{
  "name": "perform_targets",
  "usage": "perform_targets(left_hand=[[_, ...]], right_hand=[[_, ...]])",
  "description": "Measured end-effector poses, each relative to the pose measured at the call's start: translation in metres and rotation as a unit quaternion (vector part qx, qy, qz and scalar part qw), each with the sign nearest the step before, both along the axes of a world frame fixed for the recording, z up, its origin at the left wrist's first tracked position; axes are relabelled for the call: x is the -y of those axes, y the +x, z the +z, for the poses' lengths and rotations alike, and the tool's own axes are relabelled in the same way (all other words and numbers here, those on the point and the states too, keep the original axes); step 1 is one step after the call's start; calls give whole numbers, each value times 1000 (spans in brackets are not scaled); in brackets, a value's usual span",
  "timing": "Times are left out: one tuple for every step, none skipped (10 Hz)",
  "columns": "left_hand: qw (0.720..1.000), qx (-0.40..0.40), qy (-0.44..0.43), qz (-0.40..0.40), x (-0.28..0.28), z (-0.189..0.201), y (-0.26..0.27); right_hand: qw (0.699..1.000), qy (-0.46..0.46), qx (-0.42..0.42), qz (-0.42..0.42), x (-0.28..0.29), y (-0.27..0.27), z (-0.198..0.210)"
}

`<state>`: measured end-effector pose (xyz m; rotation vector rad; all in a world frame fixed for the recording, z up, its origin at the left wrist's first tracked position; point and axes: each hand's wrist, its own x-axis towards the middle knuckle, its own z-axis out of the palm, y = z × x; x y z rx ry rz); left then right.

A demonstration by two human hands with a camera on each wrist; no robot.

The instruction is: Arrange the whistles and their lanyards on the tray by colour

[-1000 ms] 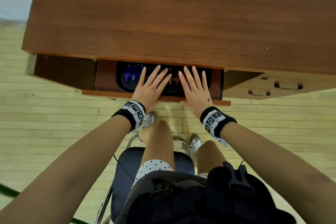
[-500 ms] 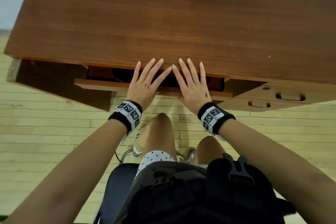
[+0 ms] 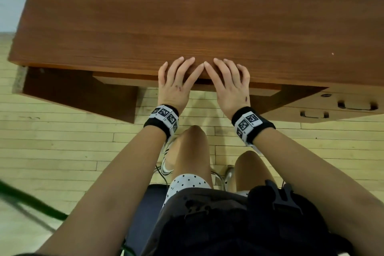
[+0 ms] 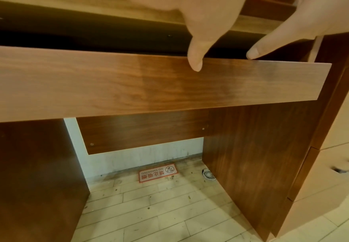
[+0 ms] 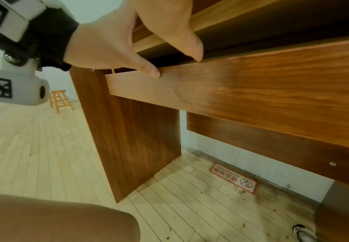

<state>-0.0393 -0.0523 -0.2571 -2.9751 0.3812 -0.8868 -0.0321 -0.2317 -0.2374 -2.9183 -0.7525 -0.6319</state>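
You are resting both hands on the near edge of the worktop (image 3: 187, 16), and the whistles, lanyards and tray are not showing in any view; the drawer (image 4: 148, 81) beneath your hands is almost closed, with only a dark slit showing above its front panel.

Your left hand (image 3: 175, 81) is lying with its fingers (image 3: 188, 63) stretched forward onto the wooden top, released and grasping nothing. In the left wrist view its thumb is hanging down over the top edge of the drawer front.

Your right hand (image 3: 230, 83) is sitting just beside it, its fingers (image 3: 220, 64) slightly arched, their tips on the worktop, also released and holding nothing. The two index fingertips are nearly touching.

You are wearing black wristbands (image 3: 164, 118) carrying white blocks printed with square markers.

To the right, under the worktop, a stack of paler drawers (image 3: 332, 108) with recessed handles is showing.

You are sitting on a dark chair (image 3: 143, 210) with your knees below the drawer, on a pale plank floor (image 3: 62, 141).

On the floor, far under the desk against the wall, a red and white no smoking sign (image 4: 158, 173) is lying. A wooden stool (image 5: 61, 100) is standing far off to the left.
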Motion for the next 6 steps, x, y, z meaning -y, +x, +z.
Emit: perform_targets(left_hand=[[1000,21,4,0,0,-4,1],[1000,9,-12,-10,-1,1,-1],[999,-38,-17,-21,-2,16,-2],[989,-142,19,-26,0,49,2],[972,-224,56,-37,2,85,5],[969,-234,65,-51,-2,114,2]], right_hand=[[1000,2,24,-7,-1,2,-6],[1000,8,19,-8,-2,2,-5],[1000,13,-16,-7,-2,-3,7],[997,-6,-76,-7,-3,-10,26],[989,-30,-145,1,-4,-15,48],[984,3,-177,-12,-3,-16,73]])
